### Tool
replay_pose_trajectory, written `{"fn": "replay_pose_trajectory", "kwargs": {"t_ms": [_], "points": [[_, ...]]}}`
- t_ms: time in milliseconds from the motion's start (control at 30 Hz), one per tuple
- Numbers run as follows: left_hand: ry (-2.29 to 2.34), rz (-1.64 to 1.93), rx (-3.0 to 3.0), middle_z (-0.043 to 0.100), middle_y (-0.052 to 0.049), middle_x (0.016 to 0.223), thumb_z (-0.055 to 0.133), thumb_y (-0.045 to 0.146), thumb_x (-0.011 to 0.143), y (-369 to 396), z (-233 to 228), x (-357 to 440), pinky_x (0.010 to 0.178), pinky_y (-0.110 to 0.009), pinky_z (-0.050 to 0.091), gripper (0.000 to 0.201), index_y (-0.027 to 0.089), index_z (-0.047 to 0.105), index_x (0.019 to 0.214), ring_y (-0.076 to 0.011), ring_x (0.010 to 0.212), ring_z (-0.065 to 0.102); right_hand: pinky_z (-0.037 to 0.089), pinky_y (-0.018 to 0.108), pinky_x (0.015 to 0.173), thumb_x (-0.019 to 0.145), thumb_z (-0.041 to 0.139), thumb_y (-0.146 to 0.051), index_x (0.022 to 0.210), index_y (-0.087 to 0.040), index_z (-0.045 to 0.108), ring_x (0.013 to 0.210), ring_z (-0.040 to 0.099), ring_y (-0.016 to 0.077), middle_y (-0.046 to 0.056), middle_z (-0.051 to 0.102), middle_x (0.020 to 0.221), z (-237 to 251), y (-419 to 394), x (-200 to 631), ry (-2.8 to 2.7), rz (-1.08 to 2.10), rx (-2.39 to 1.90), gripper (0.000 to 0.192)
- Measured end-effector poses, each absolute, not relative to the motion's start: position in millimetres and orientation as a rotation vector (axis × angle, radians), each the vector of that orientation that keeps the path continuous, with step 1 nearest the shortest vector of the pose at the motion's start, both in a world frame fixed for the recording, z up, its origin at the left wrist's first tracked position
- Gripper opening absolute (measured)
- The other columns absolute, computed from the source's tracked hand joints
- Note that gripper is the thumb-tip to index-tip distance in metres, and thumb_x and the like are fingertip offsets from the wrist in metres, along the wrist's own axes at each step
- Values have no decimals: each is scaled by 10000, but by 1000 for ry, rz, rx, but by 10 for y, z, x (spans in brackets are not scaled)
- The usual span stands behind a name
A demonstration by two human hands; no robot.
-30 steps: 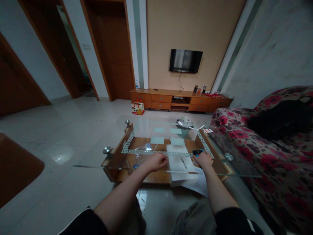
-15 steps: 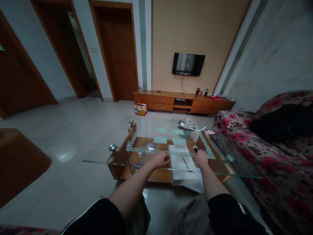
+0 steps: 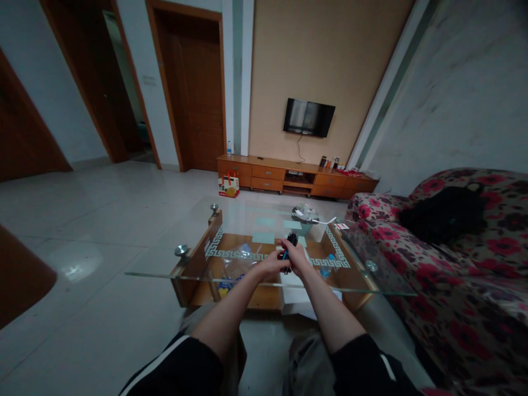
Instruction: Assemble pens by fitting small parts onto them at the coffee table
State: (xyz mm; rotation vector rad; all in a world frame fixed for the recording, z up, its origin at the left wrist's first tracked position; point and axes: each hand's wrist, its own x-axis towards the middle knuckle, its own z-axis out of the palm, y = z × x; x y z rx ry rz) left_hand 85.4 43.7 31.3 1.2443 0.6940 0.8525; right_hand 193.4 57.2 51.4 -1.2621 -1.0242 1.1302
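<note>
Dark bundle (image 3: 292, 238) is now just below frame centre, in from the right; right hand (image 3: 297, 258) grasps it, left hand (image 3: 274, 263) meets it, grip unclear. Now two-handed.

Through my feed I'm watching a glass surface (image 3: 157, 264) (a pale key pattern (image 3: 339, 263) is running along its border), with a red-and-white card (image 3: 341, 226) lying by its far right corner. Below, a wooden shelf (image 3: 256, 300) is carrying white papers (image 3: 299, 300) and a clear plastic bag (image 3: 237, 264).
</note>
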Motion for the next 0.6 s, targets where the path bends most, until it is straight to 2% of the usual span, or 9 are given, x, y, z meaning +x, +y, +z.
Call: {"fn": "replay_pose_trajectory", "kwargs": {"t_ms": [100, 233, 333, 433, 600], "points": [[734, 803, 1316, 616, -35, 714, 638, 184, 745, 456, 264, 882, 518, -235, 467, 279, 107, 567, 1004, -125, 553, 600, 492, 276, 545, 703, 722, -478, 823, -120, 682, 597, 613, 184, 50, 655, 634, 506, 548, 1939, -1044, 1138, -1287, 380], [912, 824, 1485, 537, 42, 577, 597, 148, 751, 505, 155, 856, 435, -187, 398, 326, 106, 562, 1073, -85, 433, 501, 493, 289, 609, 627, 776, -436, 811, -127, 689, 656, 622, 193, 36, 659, 651, 369, 544, 1928, -1054, 1167, -1276, 370], [1038, 845, 1593, 529, 50, 545, 608, 137, 741, 559, 102, 862, 423, -183, 387, 348, 94, 577, 1086, -85, 411, 485, 490, 293, 651, 636, 763, -462, 851, -132, 691, 704, 626, 196, 41, 674, 704, 265, 575, 1898, -1053, 1169, -1274, 400], [1132, 881, 1639, 607, 5, 624, 613, 127, 746, 636, 91, 921, 494, -205, 446, 344, 93, 589, 1087, -116, 500, 568, 481, 292, 657, 665, 735, -515, 867, -126, 687, 728, 624, 201, 58, 682, 751, 197, 650, 1896, -1067, 1171, -1282, 441], [1396, 951, 1714, 700, -91, 968, 600, 205, 828, 879, 116, 904, 760, -252, 501, 257, 144, 599, 1078, -187, 895, 668, 477, 287, 693, 731, 660, -590, 953, -126, 677, 801, 618, 204, 76, 689, 858, 142, 822, 1903, -1118, 1132, -1303, 515]]}}
